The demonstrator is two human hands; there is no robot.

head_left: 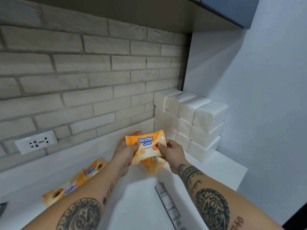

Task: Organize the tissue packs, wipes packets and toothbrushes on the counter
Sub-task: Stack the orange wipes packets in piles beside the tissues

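Observation:
Both hands hold one orange wipes packet upright above the white counter. My left hand grips its left edge and my right hand pinches its right edge. More orange packets lie just behind and below the held one. Two further wipes packets lie flat at the left, partly hidden by my left forearm. White tissue packs are stacked in rows in the right corner. A long grey toothbrush package lies near the front, between my forearms.
A brick-patterned wall runs along the back with a white power socket low on the left. A plain white wall closes the right side. A dark cabinet hangs overhead.

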